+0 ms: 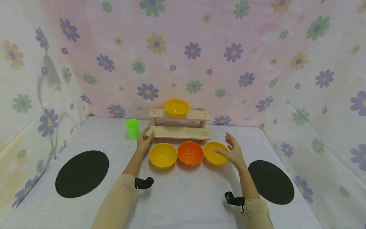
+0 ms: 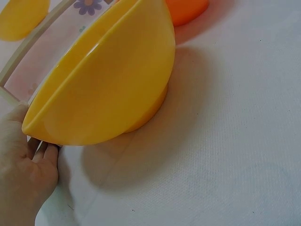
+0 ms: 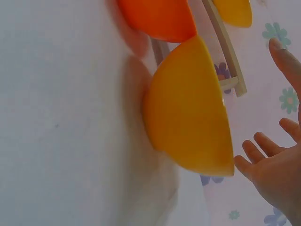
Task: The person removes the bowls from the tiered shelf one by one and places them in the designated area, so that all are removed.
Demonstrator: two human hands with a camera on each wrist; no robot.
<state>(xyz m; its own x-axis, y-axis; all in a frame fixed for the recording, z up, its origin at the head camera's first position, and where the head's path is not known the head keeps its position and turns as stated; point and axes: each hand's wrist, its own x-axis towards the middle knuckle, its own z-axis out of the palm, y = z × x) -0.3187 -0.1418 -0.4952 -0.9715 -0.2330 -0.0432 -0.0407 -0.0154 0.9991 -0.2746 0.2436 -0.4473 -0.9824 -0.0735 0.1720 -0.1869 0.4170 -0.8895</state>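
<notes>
My left hand (image 1: 145, 142) grips the left end of the lower step of a two-step wooden shelf (image 1: 180, 133). In the left wrist view, the left yellow bowl (image 2: 113, 80) hides part of that hand's fingers. My right hand (image 1: 233, 153) hovers over the right side of another yellow bowl (image 1: 212, 158), its fingers spread and holding nothing. An orange bowl (image 1: 190, 153) sits between the two yellow bowls in a row before the shelf. One more yellow bowl (image 1: 176, 108) rests on the upper step.
A green cup (image 1: 132, 129) stands left of the shelf. Black round mats lie on the white tabletop (image 1: 186, 197), a left mat (image 1: 82, 174) and a right mat (image 1: 271, 182). Flowered cloth (image 1: 183, 63) hangs behind and along both sides.
</notes>
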